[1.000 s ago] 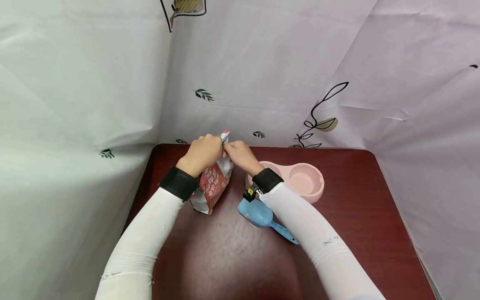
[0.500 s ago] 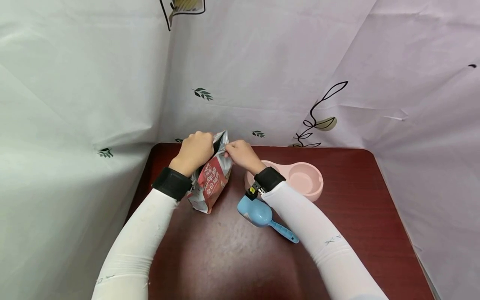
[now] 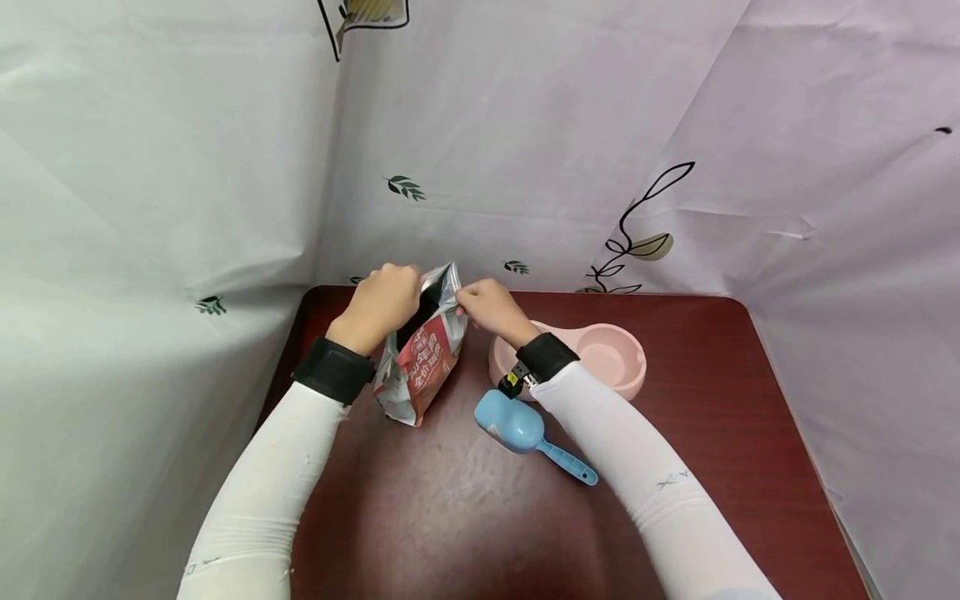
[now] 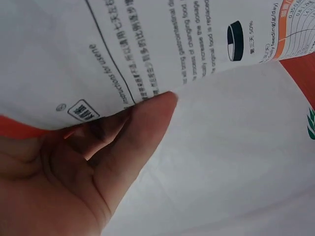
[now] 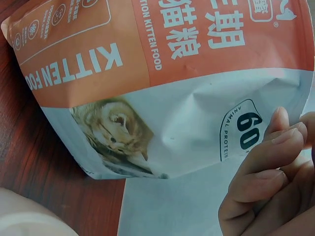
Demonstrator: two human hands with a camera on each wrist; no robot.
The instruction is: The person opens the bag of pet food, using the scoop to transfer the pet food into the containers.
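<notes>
A red and silver bag of kitten food stands on the table with its mouth spread and a dark inside showing. My left hand pinches the bag's left top edge. In the left wrist view the thumb of the left hand presses on the printed back of the bag. My right hand pinches the top edge on the opposite side. The right wrist view shows the curled fingers of the right hand at the edge of the bag's front, which carries a kitten picture.
A blue scoop lies face down in front of the right wrist. Behind the right wrist sits a pink double bowl, partly covered by the arm. The dark red table backs onto a pale patterned cloth.
Both hands began close together at the bag's top. They have drawn apart, left hand leftward and right hand slightly rightward, and the bag's mouth has opened between them.
</notes>
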